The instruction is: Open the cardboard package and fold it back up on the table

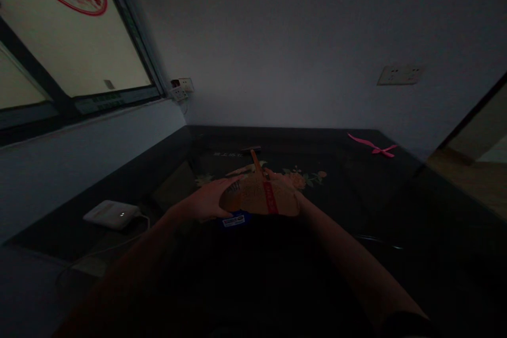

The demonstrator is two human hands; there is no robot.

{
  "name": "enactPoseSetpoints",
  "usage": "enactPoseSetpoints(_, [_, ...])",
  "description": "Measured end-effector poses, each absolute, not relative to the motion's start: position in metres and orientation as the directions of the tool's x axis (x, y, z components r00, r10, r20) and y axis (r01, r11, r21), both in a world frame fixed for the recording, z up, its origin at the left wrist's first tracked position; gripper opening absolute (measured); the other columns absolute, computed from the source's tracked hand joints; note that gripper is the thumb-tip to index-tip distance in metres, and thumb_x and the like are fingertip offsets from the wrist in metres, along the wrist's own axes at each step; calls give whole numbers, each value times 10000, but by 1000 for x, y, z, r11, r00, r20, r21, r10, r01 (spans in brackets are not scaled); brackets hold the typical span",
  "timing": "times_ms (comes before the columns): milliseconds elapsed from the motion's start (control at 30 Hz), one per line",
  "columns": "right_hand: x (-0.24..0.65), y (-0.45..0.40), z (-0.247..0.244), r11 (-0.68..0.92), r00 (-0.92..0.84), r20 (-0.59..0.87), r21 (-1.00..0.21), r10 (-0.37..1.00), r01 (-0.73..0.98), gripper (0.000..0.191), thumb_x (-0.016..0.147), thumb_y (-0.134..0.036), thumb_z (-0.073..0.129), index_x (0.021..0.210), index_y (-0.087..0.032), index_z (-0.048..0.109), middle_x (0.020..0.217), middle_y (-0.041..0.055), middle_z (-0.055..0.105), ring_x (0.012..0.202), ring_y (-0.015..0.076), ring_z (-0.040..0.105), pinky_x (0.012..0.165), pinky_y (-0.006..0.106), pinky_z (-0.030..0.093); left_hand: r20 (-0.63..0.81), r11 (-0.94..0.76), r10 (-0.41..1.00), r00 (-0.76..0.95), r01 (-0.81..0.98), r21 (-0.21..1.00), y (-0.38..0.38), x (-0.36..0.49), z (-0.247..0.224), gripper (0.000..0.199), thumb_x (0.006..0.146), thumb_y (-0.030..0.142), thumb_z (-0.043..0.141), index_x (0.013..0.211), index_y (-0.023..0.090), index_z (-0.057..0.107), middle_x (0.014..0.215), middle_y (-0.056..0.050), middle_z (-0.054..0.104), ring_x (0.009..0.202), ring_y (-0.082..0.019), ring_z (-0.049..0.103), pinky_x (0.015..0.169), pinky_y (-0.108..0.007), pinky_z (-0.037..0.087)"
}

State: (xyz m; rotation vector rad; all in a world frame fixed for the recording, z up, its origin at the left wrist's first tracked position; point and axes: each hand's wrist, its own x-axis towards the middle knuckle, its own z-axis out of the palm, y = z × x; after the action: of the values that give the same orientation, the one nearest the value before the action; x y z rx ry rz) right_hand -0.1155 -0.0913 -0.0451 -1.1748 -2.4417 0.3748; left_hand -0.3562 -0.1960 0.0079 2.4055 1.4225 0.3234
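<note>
A brown, cardboard-like piece (251, 198) with a red strip across it and some dark print is held up over the dark table. My left hand (209, 198) grips its left edge, thumb low and fingers above. Behind its upper right edge is my right hand (285, 179), also closed on the piece, its fingers partly hidden. Just under the piece, near my left thumb, shows a blue item (236, 219) with a white label. Beyond the piece an orange-brown stick (256, 162) meets a dark crossbar; its lower end is hidden. The picture is dim.
The black table (317, 153) has printed flowers and meets a wall at the back. A white power bank (113, 214) with a cable lies at left. A pink ribbon (382, 151) is at the far right. Wall sockets (400, 75) and a window (79, 37) are beyond.
</note>
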Motion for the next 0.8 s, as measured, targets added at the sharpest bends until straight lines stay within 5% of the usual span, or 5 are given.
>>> enactPoseSetpoints(167, [-71, -83, -25, 443, -390, 221, -568, 894, 694, 283, 922, -317, 572, 1157, -160, 589, 1122, 73, 631, 906, 196, 640, 761, 394, 545, 44, -507, 843, 536, 764, 400, -206, -316, 6, 999, 645, 432, 756, 1479, 279, 227, 1474, -92, 399, 1312, -312, 419, 1080, -431, 338])
enactPoseSetpoints(300, [-19, -93, 13, 448, -340, 297, -670, 892, 591, 291, 965, -296, 441, 1074, -124, 650, 785, 20, 657, 650, 126, 618, 606, 273, 511, 91, -539, 821, 563, 715, 446, -206, -293, 2, 1102, 596, 472, 797, 1490, 293, 178, 1530, -97, 294, 1368, -329, 329, 1111, -484, 287])
enactPoseSetpoints(400, [7, -109, 39, 458, -279, 363, -714, 889, 529, 367, 932, -299, 407, 1112, -94, 653, 715, 25, 649, 602, 122, 594, 554, 238, 468, 138, -481, 861, 489, 697, 532, -206, -292, 2, 1096, 615, 488, 786, 1492, 295, 157, 1550, -101, 243, 1388, -332, 289, 1115, -515, 271])
enactPoseSetpoints(633, [-53, -152, 24, 554, -557, 269, -708, 785, 438, 222, 799, -175, 626, 983, -179, 749, 863, 41, 755, 748, 163, 675, 654, 260, 505, 265, -355, 934, 237, 680, 642, -193, -321, -9, 406, 746, 394, 688, 1113, 226, 639, 1145, -73, 624, 956, -214, 620, 826, -356, 516])
enactPoseSetpoints(800, [-92, -158, -5, 586, -599, 243, -652, 763, 482, 215, 752, -92, 678, 941, -157, 756, 910, 78, 749, 830, 195, 670, 764, 311, 490, 270, -370, 929, 253, 668, 645, -190, -318, -19, 180, 799, 346, 645, 867, 200, 724, 907, -48, 681, 824, -182, 640, 737, -292, 510])
